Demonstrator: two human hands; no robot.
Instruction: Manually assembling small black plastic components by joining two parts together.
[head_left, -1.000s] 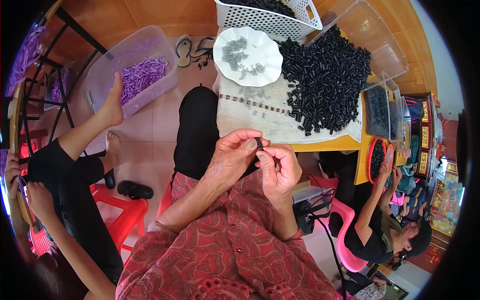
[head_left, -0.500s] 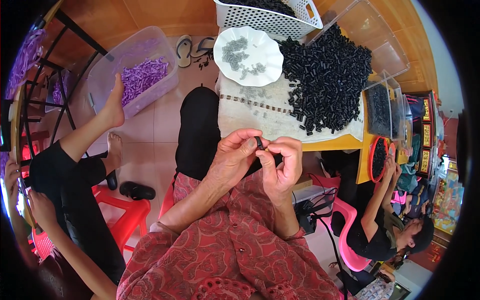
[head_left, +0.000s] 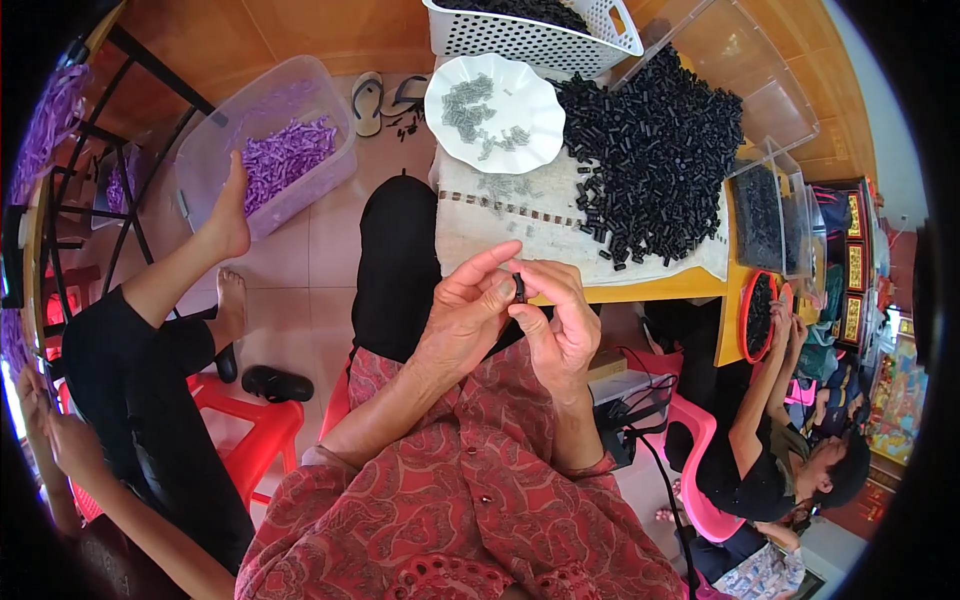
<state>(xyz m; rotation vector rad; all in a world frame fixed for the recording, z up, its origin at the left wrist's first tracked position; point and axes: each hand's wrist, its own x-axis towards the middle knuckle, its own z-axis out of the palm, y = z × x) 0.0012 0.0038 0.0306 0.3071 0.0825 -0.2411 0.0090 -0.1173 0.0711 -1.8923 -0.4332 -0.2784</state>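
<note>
My left hand (head_left: pixel 467 305) pinches a small black tube-shaped plastic piece (head_left: pixel 519 289) between thumb and fingers, above my lap. One finger of that hand points up and away from the piece. My right hand (head_left: pixel 562 325) meets it from the other side, its index finger over the top end and its thumb by the lower end. Whether anything else lies between the fingertips is too small to tell. Past my hands, a heap of similar black pieces (head_left: pixel 655 160) covers the cloth (head_left: pixel 470 232). A white scalloped plate (head_left: pixel 540 132) holds small clear pieces, with several more lying loose on the cloth.
A white perforated basket (head_left: pixel 535 35) of black pieces stands at the back. Clear boxes (head_left: pixel 775 215) stand at right. A person there works over a red tray (head_left: pixel 745 320). On the left, a tub (head_left: pixel 340 165) holds purple pieces, near another person's legs and a red stool (head_left: pixel 270 440).
My left finger has lifted and straightened. My right index finger has moved up over the top of the black piece. The person's hands at far left have shifted.
</note>
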